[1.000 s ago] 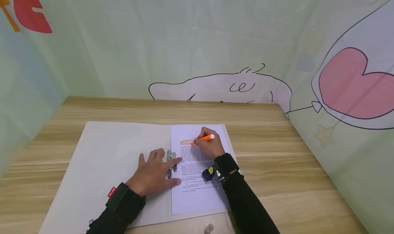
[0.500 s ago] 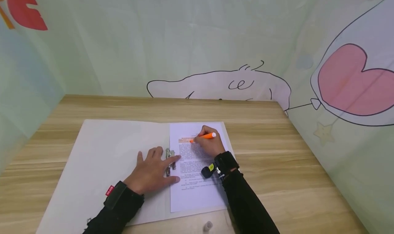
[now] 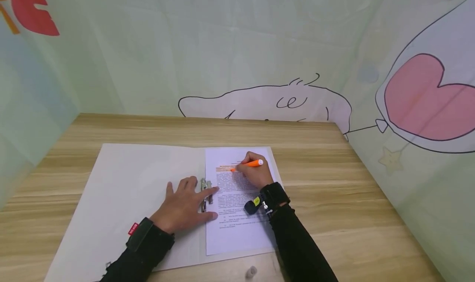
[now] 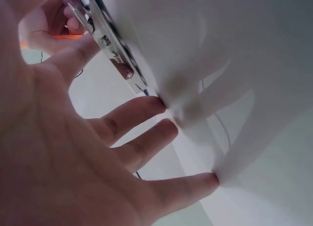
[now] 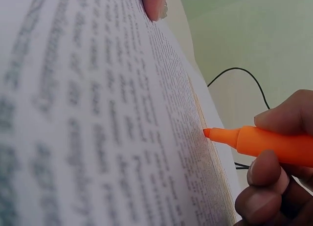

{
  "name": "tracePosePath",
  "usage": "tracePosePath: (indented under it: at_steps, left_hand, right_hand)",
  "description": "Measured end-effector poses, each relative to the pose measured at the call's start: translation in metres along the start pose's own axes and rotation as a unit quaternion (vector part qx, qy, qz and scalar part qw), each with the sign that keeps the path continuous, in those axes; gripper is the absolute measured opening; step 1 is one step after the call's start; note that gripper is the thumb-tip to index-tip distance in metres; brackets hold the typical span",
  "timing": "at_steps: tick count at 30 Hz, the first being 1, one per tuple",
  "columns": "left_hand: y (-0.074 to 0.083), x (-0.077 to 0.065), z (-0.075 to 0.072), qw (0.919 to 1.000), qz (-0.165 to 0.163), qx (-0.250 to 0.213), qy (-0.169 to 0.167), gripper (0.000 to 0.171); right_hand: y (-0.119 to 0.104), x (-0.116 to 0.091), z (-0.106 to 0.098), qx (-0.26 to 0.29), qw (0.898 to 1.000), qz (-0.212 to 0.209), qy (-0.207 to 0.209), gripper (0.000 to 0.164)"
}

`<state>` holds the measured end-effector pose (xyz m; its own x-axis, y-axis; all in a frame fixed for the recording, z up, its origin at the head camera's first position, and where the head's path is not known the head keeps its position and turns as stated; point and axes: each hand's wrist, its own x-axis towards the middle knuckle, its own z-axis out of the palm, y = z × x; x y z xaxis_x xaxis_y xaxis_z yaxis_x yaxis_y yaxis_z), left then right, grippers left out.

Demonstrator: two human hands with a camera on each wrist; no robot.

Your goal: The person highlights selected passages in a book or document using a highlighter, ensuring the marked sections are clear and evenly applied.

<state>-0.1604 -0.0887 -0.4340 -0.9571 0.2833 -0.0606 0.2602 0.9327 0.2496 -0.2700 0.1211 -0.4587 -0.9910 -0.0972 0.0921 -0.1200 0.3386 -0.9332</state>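
Observation:
My right hand (image 3: 255, 170) pinches an orange highlighter (image 5: 264, 143), its tip right at the printed lines near the top of a white sheet (image 3: 237, 240). Orange marking (image 3: 224, 168) covers the first lines of text. The sheet lies on the right side of an opened white folder (image 3: 130, 166). My left hand (image 3: 185, 205) is spread over the folder's middle, thumb and index fingertip on the sheet's left edge, the other fingertips (image 4: 208, 182) on the folder's left cover. A metal clip (image 4: 110, 45) at the spine is partly hidden under the index finger.
A small grey cylindrical piece (image 3: 251, 272) stands on the wooden table (image 3: 334, 216) near its front edge. Behind and beside the table hang printed cloth walls (image 3: 222, 38). Black straps circle both wrists, with a small black device (image 3: 252, 207) by the right one.
The right hand and highlighter have shifted slightly rightward along the text line. The left hand stays on the folder and sheet. The whole view has tilted a little.

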Motion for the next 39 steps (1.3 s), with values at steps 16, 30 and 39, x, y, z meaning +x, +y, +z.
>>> tracePosePath:
  at_steps: [16,30,39]
  left_hand:
    - [-0.0002,-0.0012,-0.0033,1.0,-0.002,-0.001,-0.001,0.068]
    - [0.0029,0.0006,-0.001,1.0,0.002,-0.003,-0.003,0.069]
    - [0.0011,-0.0005,-0.0033,1.0,0.005,-0.008,-0.002,0.068]
  right_hand:
    - [0.0074,0.0032,-0.0049,0.042,0.999,-0.016,-0.011,0.024]
    - [0.0086,-0.0008,-0.0088,0.037,0.999,-0.001,-0.003,0.024]
    - [0.0102,0.0009,-0.0089,0.046,0.999,0.003,0.003,0.021]
